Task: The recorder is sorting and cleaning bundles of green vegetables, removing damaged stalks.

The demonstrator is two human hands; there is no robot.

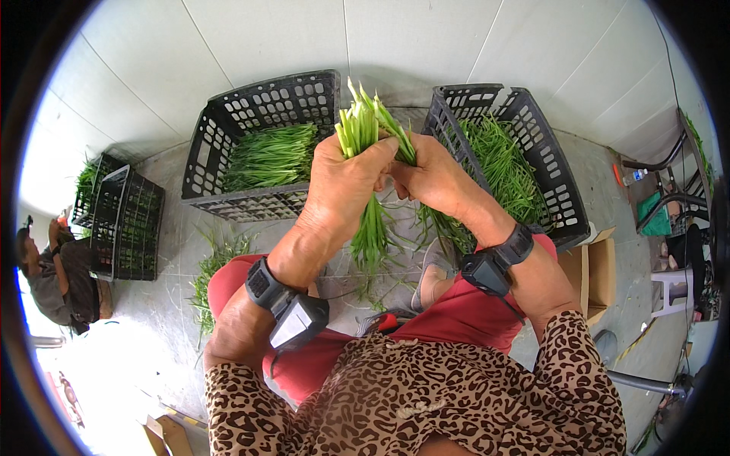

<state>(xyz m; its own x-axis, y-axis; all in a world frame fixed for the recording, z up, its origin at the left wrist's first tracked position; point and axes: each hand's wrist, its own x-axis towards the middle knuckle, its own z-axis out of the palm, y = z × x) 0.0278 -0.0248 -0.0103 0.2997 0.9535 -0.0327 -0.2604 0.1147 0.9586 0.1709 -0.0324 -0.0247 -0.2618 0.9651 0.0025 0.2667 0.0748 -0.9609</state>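
Both bare hands are together, raised at the centre of the scene. The left hand (341, 180) is clamped around a bundle of slender green stalks with pale, blunt-ended bases (357, 131); the bases point up and away, and the leafy ends hang below the hands. The right hand (439, 173) meets it and is closed on stems at the right side of the same bundle; its fingertips are partly hidden. Each wrist carries a strapped black device.

On the far left stands a black perforated plastic crate (247, 201) containing green stalks laid largely parallel (272, 156). On the far right stands a second black slotted plastic crate, with a broken far rim (549, 156), containing green stalks in looser, tangled order (503, 163). The bundle is positioned between the two crates.

Loose green leaves (214, 277) lie on the grey floor (179, 235) beside the left knee. An open brown cardboard box (601, 275) sits to the right, just beside the right crate. At the extreme left, another person in dark clothing (76, 277) is positioned beside further black plastic crates (135, 224) holding greenery.
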